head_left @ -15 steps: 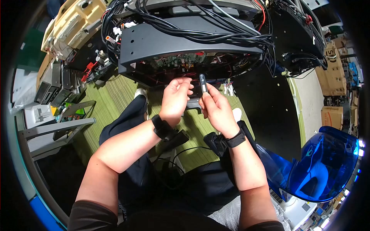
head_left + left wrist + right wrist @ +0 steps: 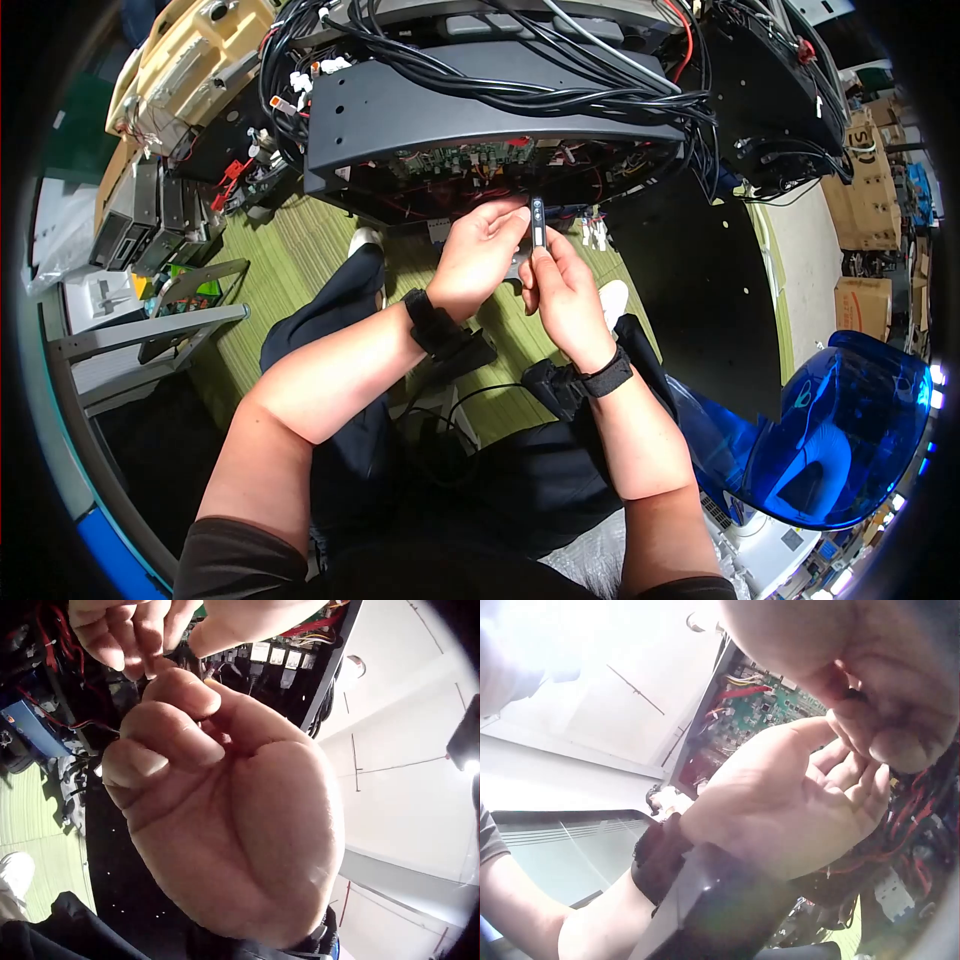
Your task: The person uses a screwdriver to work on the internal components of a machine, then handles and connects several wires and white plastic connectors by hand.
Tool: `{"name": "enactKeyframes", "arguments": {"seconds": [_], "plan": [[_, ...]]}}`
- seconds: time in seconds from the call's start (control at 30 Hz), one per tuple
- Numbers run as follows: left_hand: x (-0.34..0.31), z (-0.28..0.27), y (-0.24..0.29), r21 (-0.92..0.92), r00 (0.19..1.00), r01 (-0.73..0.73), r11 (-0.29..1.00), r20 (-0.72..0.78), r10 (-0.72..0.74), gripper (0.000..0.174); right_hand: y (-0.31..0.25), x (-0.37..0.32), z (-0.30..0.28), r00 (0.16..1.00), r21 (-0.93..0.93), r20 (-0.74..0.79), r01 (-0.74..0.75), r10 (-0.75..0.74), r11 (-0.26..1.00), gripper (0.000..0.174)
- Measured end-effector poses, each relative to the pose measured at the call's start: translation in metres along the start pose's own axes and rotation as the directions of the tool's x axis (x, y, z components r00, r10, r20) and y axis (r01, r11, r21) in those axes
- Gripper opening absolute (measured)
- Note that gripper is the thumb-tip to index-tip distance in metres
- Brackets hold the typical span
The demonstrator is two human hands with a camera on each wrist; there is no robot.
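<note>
My right hand point(image 2: 572, 298) grips a slim black pen-shaped tool point(image 2: 538, 222) with small round buttons and a pale panel along its face. The tool stands with its far end toward the open underside of a black housing point(image 2: 480, 105). My left hand point(image 2: 482, 258) is right beside the tool's upper part, thumb and fingertips drawn together. In the left wrist view, the left fingers point(image 2: 176, 739) are curled toward the thumb; I cannot tell what they pinch. The right wrist view shows both hands' fingertips close together below a green circuit board point(image 2: 761, 709).
Bundled black cables point(image 2: 520, 85) run over the housing, with loose white connectors point(image 2: 595, 228) hanging below. A black perforated panel point(image 2: 690, 290) stands to the right, near a transparent blue chair point(image 2: 850, 430). On the left are a grey metal frame point(image 2: 150, 335) and stacked metal boxes point(image 2: 145, 225).
My left hand has moved right and slightly down, closing in on the tool. The tool has shifted a little right and turned more upright in the right hand.
</note>
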State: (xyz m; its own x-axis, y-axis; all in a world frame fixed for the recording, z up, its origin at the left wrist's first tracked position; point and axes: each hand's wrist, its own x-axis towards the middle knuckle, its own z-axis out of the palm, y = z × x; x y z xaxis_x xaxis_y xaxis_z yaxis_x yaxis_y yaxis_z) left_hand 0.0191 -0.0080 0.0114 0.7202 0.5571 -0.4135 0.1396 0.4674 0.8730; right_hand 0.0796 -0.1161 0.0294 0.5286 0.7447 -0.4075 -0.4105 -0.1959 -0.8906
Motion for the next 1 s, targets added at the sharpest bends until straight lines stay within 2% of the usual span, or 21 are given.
{"name": "enactKeyframes", "arguments": {"seconds": [0.1,0.23,0.3,1.0], "plan": [[0.006,-0.002,0.004,-0.003,1.0,0.013,1.0,0.011,-0.013,0.024,-0.006,-0.001,0.002,0.998,0.003,0.036,-0.058,0.058,0.998,0.025],[0.011,-0.002,0.003,-0.052,0.999,0.001,0.999,0.046,0.001,0.025,-0.001,0.001,0.002,0.998,-0.026,0.028,-0.061,0.062,0.998,0.024],[0.013,-0.003,0.004,-0.027,0.995,0.047,0.999,0.084,-0.045,0.026,0.0,0.003,0.002,0.999,-0.025,0.022,-0.047,0.048,0.999,0.023],[0.022,-0.001,0.011,-0.023,0.995,0.045,0.999,0.087,-0.043,0.043,0.002,0.012,-0.002,0.999,-0.035,0.011,-0.047,0.047,0.998,0.023]]}}
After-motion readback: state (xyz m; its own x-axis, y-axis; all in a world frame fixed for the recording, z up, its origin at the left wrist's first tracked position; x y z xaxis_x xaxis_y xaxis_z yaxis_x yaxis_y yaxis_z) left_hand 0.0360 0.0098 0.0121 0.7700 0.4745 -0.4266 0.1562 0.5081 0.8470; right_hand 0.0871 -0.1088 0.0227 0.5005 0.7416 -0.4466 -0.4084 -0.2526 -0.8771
